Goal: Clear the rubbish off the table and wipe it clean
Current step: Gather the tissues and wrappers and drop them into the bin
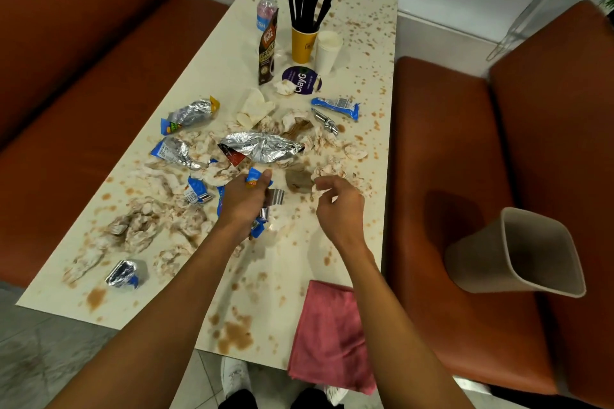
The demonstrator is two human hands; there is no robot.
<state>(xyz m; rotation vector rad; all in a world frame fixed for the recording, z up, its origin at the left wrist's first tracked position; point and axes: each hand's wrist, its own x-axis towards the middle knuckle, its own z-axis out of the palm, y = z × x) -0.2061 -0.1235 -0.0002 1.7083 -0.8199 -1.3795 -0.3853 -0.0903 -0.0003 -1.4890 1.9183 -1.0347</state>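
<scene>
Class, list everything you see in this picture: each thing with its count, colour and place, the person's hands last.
table: one, cream with brown stains, centre
benches: two, orange-brown, either side
wrappers: several, silver and blue, mid-table
tissues: many, white stained brown, scattered
cloth: one, pink, near right edge
bin: one, beige, right bench
yellow cup: one, holding black straws, far end
white cups: a stack, beside it
bottle: one, clear, far end
sachet: one, brown, beside bottle
left hand: gripping blue wrappers
right hand: fingers curled, above tissues
</scene>
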